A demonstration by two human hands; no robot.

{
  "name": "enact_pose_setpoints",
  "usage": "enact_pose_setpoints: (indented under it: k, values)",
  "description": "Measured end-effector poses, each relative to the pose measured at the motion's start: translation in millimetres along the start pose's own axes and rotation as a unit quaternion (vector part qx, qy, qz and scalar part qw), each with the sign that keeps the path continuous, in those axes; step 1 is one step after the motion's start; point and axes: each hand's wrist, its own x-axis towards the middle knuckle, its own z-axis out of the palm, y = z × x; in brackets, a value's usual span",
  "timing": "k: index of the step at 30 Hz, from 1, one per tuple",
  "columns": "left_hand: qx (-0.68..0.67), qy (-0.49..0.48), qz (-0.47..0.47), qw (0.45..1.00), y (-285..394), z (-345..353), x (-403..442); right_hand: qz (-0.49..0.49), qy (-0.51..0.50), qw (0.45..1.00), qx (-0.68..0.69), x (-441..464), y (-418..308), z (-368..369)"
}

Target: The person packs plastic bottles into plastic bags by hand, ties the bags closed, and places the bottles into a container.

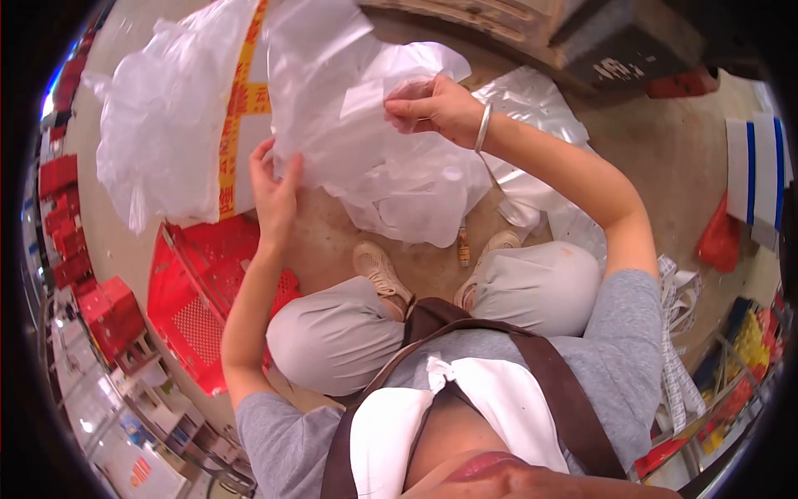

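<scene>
My right hand [436, 112], a pale bangle on its wrist, is closed on a crumpled piece of clear plastic film [406, 93]. My left hand [277, 190] is raised at the left edge of a large translucent plastic sheet [320, 100], thumb and fingers apart. Whether its fingertips touch the sheet I cannot tell. Between and below my hands, a loose heap of plastic film [407, 195] lies on the floor in front of my shoes. Beyond my left hand stands a bulging translucent plastic bag [162, 116], with yellow tape [237, 125] printed in red beside it.
A red plastic basket [187, 320] lies by my left knee. More clear film [532, 104] spreads under my right forearm. A small orange-labelled object [464, 245] lies between my shoes. White printed strips [677, 366] hang at my right. A dark metal machine part [628, 46] stands at top right.
</scene>
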Motion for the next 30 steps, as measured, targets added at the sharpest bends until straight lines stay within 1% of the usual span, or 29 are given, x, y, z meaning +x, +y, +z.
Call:
enact_pose_setpoints:
  k: [1, 2, 3, 4, 5, 6, 7, 8, 11, 12, 13, 14, 15, 16, 18, 19, 20, 21, 22, 23, 25, 26, 27, 28, 30]
  values:
    - [0.131, 0.061, 0.073, 0.987, -5.6, -12.4, -7.9, 0.007, 0.003, 0.999, -0.041, 8.4, 2.0, 11.1]
    - [0.261, 0.117, 0.138, 0.948, -10.8, -23.7, -17.9, -0.002, 0.025, 0.995, -0.095, 17.3, 7.7, 26.6]
    - [0.386, 0.167, 0.196, 0.886, -17.0, -32.7, -25.3, 0.005, 0.029, 0.986, -0.162, 25.9, 12.4, 42.9]
    - [0.312, 0.163, 0.225, 0.909, -12.2, -33.1, -29.2, 0.012, 0.033, 0.973, -0.228, 34.2, 16.3, 60.0]
    - [0.188, 0.086, 0.131, 0.969, -12.3, -28.6, -31.9, 0.021, 0.036, 0.956, -0.292, 40.2, 22.4, 77.8]
    - [0.055, 0.010, 0.034, 0.998, -14.2, -22.0, -30.8, 0.044, -0.007, 0.973, -0.228, 44.4, 30.7, 98.8]
    - [-0.083, -0.064, -0.061, 0.993, -19.8, -21.8, -28.0, 0.067, -0.049, 0.983, -0.163, 47.6, 38.9, 120.8]
    - [-0.051, -0.076, -0.013, 0.996, -41.8, -26.6, -28.2, 0.090, -0.089, 0.987, -0.096, 50.6, 43.6, 135.2]
    - [0.001, 0.105, -0.069, 0.992, -94.3, -76.4, -47.4, 0.061, -0.102, 0.980, -0.162, 56.2, 32.2, 135.8]
    - [0.061, 0.139, -0.036, 0.988, -135.4, -105.7, -59.6, 0.044, -0.138, 0.983, -0.115, 62.3, 37.2, 123.6]
    - [0.122, 0.171, -0.002, 0.978, -177.7, -130.6, -75.3, 0.049, -0.139, 0.984, -0.100, 61.8, 32.8, 111.4]
    - [0.153, 0.204, -0.038, 0.966, -201.7, -141.7, -97.5, 0.053, -0.138, 0.985, -0.086, 59.2, 26.3, 99.2]
    - [0.185, 0.235, -0.073, 0.951, -201.8, -143.2, -108.6, 0.056, -0.138, 0.986, -0.072, 58.9, 23.0, 94.4]
    - [0.241, 0.246, -0.010, 0.939, -205.8, -138.5, -108.5, 0.088, -0.148, 0.980, -0.102, 59.8, 28.8, 95.0]
    - [0.349, 0.260, 0.112, 0.893, -206.4, -118.8, -113.1, 0.156, -0.166, 0.961, -0.159, 56.5, 54.4, 93.0]
    - [0.266, 0.231, 0.056, 0.934, -204.3, -116.5, -111.4, 0.120, -0.139, 0.959, -0.215, 61.8, 63.8, 90.2]
    - [0.180, 0.198, 0.000, 0.964, -200.7, -116.5, -109.9, 0.084, -0.111, 0.953, -0.268, 70.0, 73.2, 86.4]
    - [0.091, 0.163, -0.058, 0.981, -195.8, -117.0, -110.4, 0.050, -0.085, 0.942, -0.320, 79.2, 77.9, 82.4]
    - [0.173, 0.131, -0.073, 0.973, -184.2, -121.3, -108.1, 0.051, -0.109, 0.907, -0.405, 92.7, 74.6, 68.9]
    - [0.254, 0.098, -0.085, 0.958, -169.1, -127.0, -102.2, 0.114, -0.077, 0.920, -0.367, 101.9, 80.0, 62.6]
    - [0.411, 0.017, -0.104, 0.906, -164.4, -132.9, -99.1, 0.234, -0.010, 0.930, -0.285, 116.1, 111.7, 42.7]
    - [0.485, -0.033, -0.111, 0.867, -166.5, -137.7, -101.4, 0.114, 0.006, 0.876, -0.468, 126.6, 139.5, 19.7]
    - [0.555, -0.081, -0.117, 0.820, -168.0, -141.0, -104.1, -0.013, 0.020, 0.779, -0.627, 138.7, 172.7, -10.3]
    - [0.535, -0.075, -0.125, 0.832, -170.1, -141.7, -108.0, -0.141, 0.033, 0.642, -0.753, 146.8, 190.0, -24.8]
    - [0.496, -0.061, -0.141, 0.854, -174.4, -139.2, -115.7, -0.115, 0.133, 0.675, -0.716, 147.4, 170.3, -5.8]
